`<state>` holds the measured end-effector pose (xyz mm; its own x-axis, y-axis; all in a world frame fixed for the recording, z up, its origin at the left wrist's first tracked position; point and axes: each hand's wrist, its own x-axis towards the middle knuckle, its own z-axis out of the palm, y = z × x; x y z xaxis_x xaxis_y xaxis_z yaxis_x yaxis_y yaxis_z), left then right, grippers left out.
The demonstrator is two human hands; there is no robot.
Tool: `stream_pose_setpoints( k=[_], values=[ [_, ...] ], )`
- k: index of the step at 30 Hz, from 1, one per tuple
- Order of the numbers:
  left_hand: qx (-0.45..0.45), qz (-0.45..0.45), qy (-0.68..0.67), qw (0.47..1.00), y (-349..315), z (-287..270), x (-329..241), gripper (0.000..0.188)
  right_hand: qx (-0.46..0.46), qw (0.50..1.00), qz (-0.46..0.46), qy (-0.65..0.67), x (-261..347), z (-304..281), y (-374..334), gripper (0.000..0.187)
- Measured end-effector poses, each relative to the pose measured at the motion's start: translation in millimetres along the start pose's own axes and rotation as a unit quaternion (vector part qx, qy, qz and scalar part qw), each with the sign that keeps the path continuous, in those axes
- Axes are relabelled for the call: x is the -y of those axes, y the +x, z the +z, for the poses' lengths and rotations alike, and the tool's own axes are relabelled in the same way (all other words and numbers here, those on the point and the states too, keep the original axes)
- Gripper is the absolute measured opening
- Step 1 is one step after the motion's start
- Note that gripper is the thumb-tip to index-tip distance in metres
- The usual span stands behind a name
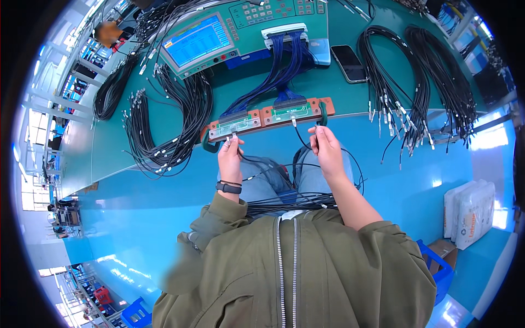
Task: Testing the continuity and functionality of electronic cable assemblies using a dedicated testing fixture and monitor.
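My left hand (pixel 229 161), a band on its wrist, pinches a cable connector (pixel 234 135) at the front edge of the left green circuit board (pixel 235 127). Fingers closed, my right hand (pixel 329 153) is raised just in front of the right end of the fixture and pinches the end of a thin black cable; the fingers mostly cover it. Into the right circuit board (pixel 292 113) a white-tipped cable plug (pixel 293 121) is inserted, its black lead hanging down toward my right hand. Across my lap lies a bundle of black cables (pixel 290 202).
A green tester with a lit screen (pixel 198 42) stands behind the boards, joined to them by blue ribbon wires (pixel 279 71). Black cable bundles lie on the table at left (pixel 172 120) and right (pixel 394 82). A phone (pixel 349 64) rests beside the tester. White packages (pixel 469 213) sit at right.
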<state>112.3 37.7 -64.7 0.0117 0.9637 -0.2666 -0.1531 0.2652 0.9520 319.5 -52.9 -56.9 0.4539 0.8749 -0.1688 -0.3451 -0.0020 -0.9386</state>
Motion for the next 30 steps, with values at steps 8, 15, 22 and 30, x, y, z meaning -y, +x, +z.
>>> stream_pose_setpoints(
  k=[8, 15, 22, 30],
  values=[
    [0.010, -0.015, 0.008, 1.000, 2.8, 0.0, -2.3, 0.019, -0.001, 1.000, 0.007, -0.006, 3.0, 1.4, -1.8, 0.025],
    [0.007, -0.006, -0.009, 1.000, 12.2, 0.1, -0.9, 0.020, -0.005, 1.000, -0.002, -0.009, 4.9, -4.7, 0.9, 0.021],
    [0.057, -0.046, 0.024, 0.997, 3.0, -10.0, -6.8, 0.018, -0.044, 0.961, -0.013, -0.273, 67.9, -54.2, -9.8, 0.019],
    [0.219, -0.159, 0.173, 0.947, -16.6, -20.1, 11.2, 0.017, 0.018, 0.743, 0.356, -0.567, 8.0, -220.0, -17.0, 0.041]
  ],
)
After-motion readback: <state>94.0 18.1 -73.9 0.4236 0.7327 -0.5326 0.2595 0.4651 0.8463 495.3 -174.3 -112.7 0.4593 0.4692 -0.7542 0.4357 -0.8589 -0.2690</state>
